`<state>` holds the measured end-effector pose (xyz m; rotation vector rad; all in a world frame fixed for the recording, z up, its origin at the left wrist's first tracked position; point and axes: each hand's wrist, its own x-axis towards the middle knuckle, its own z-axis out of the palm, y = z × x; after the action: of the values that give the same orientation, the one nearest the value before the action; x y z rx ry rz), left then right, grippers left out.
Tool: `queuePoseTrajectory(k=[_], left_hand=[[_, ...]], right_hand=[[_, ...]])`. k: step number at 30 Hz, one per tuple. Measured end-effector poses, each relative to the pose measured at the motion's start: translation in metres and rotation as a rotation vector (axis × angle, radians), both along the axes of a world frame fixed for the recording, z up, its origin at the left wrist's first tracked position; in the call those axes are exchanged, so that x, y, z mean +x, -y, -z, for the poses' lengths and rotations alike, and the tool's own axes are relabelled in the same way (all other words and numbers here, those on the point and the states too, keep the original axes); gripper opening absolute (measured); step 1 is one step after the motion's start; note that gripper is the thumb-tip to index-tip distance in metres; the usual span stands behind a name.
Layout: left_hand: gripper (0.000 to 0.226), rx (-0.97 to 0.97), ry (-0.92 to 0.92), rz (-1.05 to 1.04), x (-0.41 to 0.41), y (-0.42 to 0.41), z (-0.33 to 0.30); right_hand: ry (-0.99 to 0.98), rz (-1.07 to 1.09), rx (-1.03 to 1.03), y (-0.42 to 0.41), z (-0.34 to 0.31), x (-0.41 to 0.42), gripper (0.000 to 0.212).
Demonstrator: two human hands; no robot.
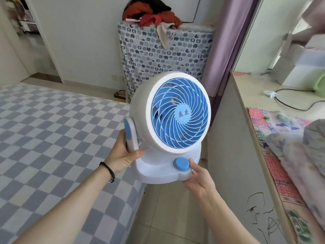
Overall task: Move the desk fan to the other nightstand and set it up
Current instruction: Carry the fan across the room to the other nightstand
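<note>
Right now your two hands hold the desk fan (168,127) in the air, over the gap between the bed (52,138) and the counter (249,110), touching neither. Much of it is hidden from you: the underside of the base, the back of the round housing and your fingertips below the base cannot be seen, and no cord or plug of the fan shows. Your left hand (121,155) is clenched around the left upright of the stand, thumb lying on the front of the base, with a dark band on that wrist. Your right hand (198,175) grips the front right corner of the base, thumb just beside the blue knob (181,164), which sits just left of that thumb; whether the thumb touches the knob is hard to tell.

Above both hands, the fan head is a smooth white plastic globe with a ribbed rim and a pale blue grille of curved spiral ribs around a round centre badge. A blue oval cap marks the pivot just above your left thumb.

Left of your left hand lies the bed in a grey and white checked cover, cut off by the frame. Right of your right hand runs the pale counter, carrying a patterned mat (274,141), crumpled fabric (302,152) and a black cable (290,103); its far end is blurred. Beyond the fan stands a cabinet draped in cat-print cloth (158,53), with clothes (151,14) heaped on top.
</note>
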<state>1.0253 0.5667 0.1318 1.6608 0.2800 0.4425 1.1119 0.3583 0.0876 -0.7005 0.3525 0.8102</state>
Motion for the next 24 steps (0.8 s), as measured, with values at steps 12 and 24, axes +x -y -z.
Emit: queuePoseTrajectory(k=[12,24], left_hand=[[0.066,0.020,-0.040,0.176,0.162,-0.077,0.006],[0.077,0.013,-0.071,0.237,0.296,-0.151,-0.002]], right_hand=[[-0.036,0.180,-0.009,-0.062,-0.004,0.122,0.033],[-0.021,0.220,-0.002,-0.135,-0.005,0.247,0.021]])
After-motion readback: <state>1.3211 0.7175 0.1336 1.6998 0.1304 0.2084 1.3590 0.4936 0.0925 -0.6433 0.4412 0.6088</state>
